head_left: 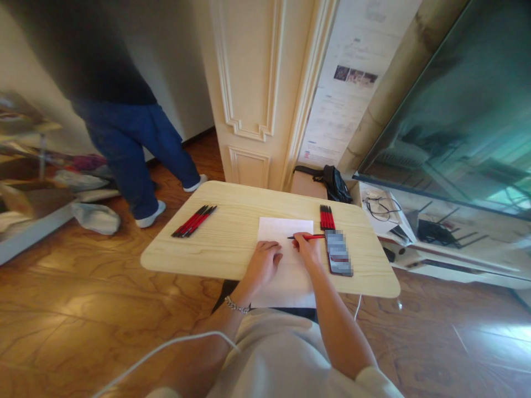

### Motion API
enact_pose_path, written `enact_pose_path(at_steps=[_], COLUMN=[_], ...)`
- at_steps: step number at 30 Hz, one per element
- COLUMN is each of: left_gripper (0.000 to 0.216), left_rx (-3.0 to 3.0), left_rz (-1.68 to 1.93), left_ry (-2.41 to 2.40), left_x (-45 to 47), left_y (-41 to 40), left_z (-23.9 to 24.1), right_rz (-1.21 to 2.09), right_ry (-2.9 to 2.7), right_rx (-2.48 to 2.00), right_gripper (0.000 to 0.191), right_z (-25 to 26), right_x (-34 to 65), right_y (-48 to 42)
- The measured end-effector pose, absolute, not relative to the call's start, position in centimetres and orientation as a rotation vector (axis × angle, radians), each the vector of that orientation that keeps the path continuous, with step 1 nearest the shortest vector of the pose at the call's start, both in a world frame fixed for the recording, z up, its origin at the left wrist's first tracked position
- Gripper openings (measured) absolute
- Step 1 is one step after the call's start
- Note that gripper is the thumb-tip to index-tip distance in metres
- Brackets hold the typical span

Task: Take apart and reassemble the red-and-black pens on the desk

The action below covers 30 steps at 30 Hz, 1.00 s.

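A white sheet of paper (pixel 286 226) lies on the light wooden table (pixel 224 221). My left hand (pixel 264 258) rests on the paper's left side, holding nothing, its fingers loosely bent and the thumb apart. Pinched in my right hand (pixel 306 250) is a red pen (pixel 314 236), its black tip pointing left, over the upper right of the sheet. A phone (pixel 339 254) with a blurred-out screen lies just right of that hand. Beyond the phone sits a row of several red pens (pixel 327 217). Another group of red and black pens (pixel 194 221) lies at the table's left.
A person in blue trousers (pixel 124 143) stands on the wooden floor at the left, near a white bag (pixel 96 218). Behind the table are a black bag (pixel 337 183) and a low white cabinet (pixel 448 268) under a large screen (pixel 464 116). A white cable (pixel 166 345) crosses my left arm.
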State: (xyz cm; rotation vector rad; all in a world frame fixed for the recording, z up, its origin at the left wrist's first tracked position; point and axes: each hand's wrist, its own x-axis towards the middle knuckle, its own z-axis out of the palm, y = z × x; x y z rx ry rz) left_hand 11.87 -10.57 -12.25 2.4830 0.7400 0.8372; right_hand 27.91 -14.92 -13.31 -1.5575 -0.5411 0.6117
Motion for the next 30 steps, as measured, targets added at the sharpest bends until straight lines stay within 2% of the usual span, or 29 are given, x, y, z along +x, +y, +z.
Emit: enact_pose_path(at_steps=[6, 19, 22, 27, 30], left_gripper=[0.023, 0.023, 0.023, 0.021, 0.022], left_rx=[2.5, 2.488, 2.491, 2.507, 2.531], left_rz=[0.828, 0.808, 0.803, 0.793, 0.756], left_ry=[0.731, 0.739, 0.741, 0.724, 0.72], left_x=[11.9, 11.9, 11.9, 11.9, 12.0], left_y=[-10.5, -10.5, -10.4, -10.0, -9.6], left_z=[-12.3, -12.2, -12.2, -12.3, -12.3], right_rz=[0.484, 0.378, 0.408, 0.526, 0.604], right_ry=[-0.706, -0.68, -0.656, -0.529, -0.459], right_rx=[-1.78, -1.871, -1.819, -1.546, -1.293], right_gripper=[0.025, 0.02, 0.02, 0.034, 0.028], right_z=[-13.6, -12.7, -12.7, -12.0, -10.8], right_x=[27.9, 27.4, 27.5, 28.4, 28.9], right_y=[-15.1, -15.3, -15.3, -15.6, -16.5])
